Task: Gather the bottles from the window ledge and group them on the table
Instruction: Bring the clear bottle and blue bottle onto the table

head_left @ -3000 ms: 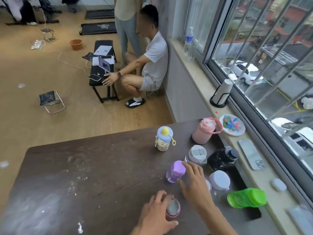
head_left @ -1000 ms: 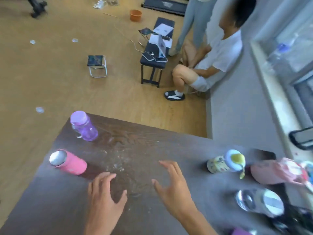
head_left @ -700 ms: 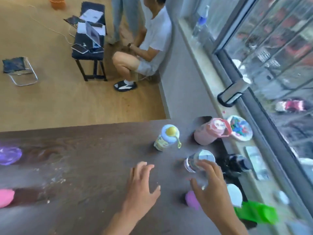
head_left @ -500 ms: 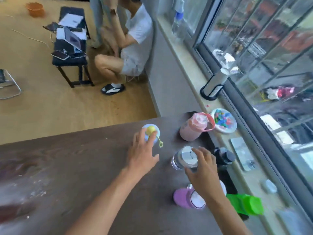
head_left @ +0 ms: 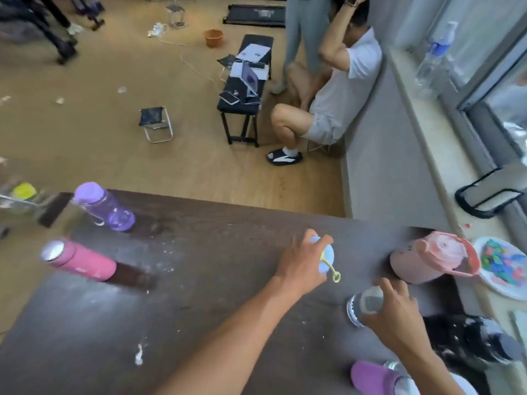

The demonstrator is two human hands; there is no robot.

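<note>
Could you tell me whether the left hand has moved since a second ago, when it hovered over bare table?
Yes. The left hand has gone right, toward the pink jug, and now grips the blue-lidded bottle.

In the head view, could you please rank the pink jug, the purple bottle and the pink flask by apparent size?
1. Pink jug, though nearest the camera.
2-3. Pink flask and purple bottle: too alike to rank.

Your left hand (head_left: 303, 265) covers most of the blue-lidded bottle (head_left: 327, 256); your right hand (head_left: 395, 316) hides the grey-capped bottle's (head_left: 363, 305) body. Black bottle (head_left: 470, 342) blurred. Purple-lidded bottle (head_left: 370, 377) cut off by the bottom edge.
</note>
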